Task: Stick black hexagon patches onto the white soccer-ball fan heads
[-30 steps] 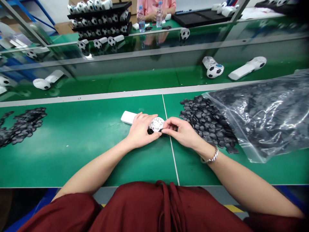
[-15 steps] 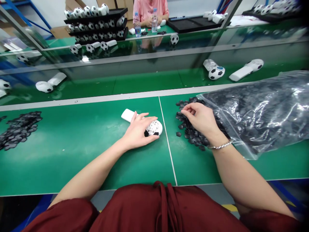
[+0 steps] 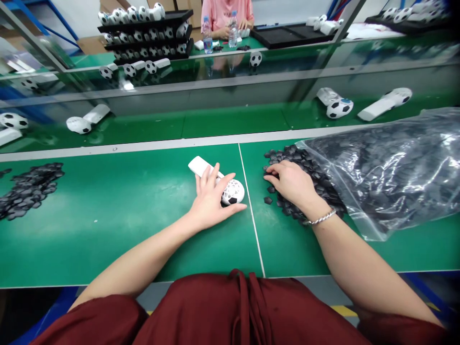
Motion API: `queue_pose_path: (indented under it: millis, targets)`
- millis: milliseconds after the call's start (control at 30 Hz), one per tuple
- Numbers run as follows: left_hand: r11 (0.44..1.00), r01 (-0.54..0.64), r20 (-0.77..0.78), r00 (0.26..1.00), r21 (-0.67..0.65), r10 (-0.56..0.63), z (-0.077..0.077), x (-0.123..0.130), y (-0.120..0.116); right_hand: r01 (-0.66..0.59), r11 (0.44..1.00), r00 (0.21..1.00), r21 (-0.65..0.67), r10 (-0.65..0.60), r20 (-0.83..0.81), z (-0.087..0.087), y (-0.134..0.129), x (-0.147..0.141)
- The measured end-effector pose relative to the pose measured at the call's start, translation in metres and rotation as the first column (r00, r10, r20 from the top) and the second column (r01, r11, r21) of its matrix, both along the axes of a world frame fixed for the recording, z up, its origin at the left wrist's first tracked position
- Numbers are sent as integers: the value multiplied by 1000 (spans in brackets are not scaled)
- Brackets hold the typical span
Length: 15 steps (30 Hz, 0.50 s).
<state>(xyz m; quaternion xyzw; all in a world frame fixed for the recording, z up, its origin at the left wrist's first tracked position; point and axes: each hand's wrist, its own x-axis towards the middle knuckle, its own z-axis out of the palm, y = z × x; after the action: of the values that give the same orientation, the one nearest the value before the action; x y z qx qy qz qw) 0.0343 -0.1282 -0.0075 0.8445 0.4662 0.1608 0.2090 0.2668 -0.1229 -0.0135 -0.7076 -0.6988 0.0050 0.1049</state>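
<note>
A white handled piece with a football-patterned head [image 3: 233, 191] lies on the green table, its handle toward the upper left. My left hand [image 3: 210, 196] rests over its middle with the fingers spread, thumb below the head. One black patch shows at the lower side of the head; the rest in view is white with an open lattice. My right hand [image 3: 293, 184] is at the left part of a pile of small black pentagon pieces [image 3: 293, 208], thumb and forefinger bent toward each other. Whether a piece is between those fingertips is too small to tell.
A clear bag of black pieces [image 3: 398, 167] lies at the right, another black pile [image 3: 32, 187] at the far left. Behind the pale rail [image 3: 151, 145] lie several football-headed pieces [image 3: 339, 108]. Farther back are stacked black trays [image 3: 147, 45], bottles and a person in pink [image 3: 224, 17].
My left hand's fingers have spread, and the white piece has shifted slightly and turned, its black patch now plainer. My right hand has moved slightly left and down, with thumb and forefinger a little farther apart.
</note>
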Motion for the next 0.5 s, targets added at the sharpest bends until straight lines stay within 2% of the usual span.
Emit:
queue_pose_path:
  millis: [33, 100, 233, 300, 433, 500]
  targets:
    - [999, -38, 33, 999, -4, 38, -2, 2, -2, 10, 1000, 1000, 4, -10, 5, 0, 0, 0]
    - [1000, -25, 95, 995, -9, 26, -5, 4, -3, 26, 1000, 1000, 14, -26, 8, -1, 1, 1]
    - [977, 201, 176, 966, -67, -187, -4, -3, 8, 14, 1000, 998, -2, -14, -58, -3, 3, 4]
    - [960, 254, 200, 953, -118, -228, -2, -6, 11, -20, 1000, 995, 13, 21, -102, -5, 4, 6]
    - [976, 188, 242, 958, -115, -156, -4, -3, 10, -164, 986, 977, 38, 168, -133, -7, 5, 4]
    - [976, 197, 261, 951, -88, -168, -6, -1, 9, -210, 977, 967, 33, 213, -139, -7, 5, 2]
